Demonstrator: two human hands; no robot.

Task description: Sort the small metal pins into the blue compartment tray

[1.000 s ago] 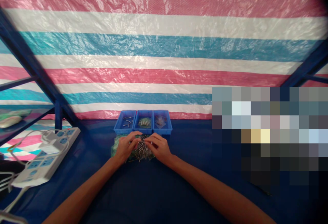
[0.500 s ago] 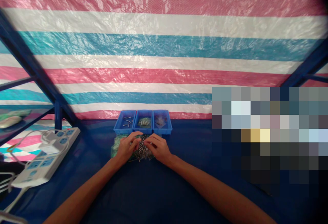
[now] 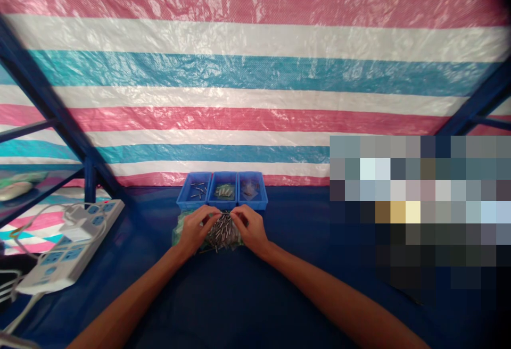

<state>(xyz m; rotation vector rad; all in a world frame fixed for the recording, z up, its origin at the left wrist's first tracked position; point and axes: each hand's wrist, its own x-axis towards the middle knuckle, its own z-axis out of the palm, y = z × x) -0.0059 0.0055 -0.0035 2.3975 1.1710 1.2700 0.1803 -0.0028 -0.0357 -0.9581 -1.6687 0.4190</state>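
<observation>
No text, label, brand, number or sign can be read anywhere in the view. The white power strips (image 3: 64, 248) at eight o'clock carry only blue socket faces, and the blue trays (image 3: 222, 191) near centre show no markings at this size.

A makeshift sorting workshop is showing here: a striped tarpaulin (image 3: 255, 72) is hanging behind the blue-covered surface (image 3: 247, 296), small parts bins (image 3: 222, 189) are sitting at its far edge, power strips (image 3: 67, 242) are lying at its left edge.
</observation>
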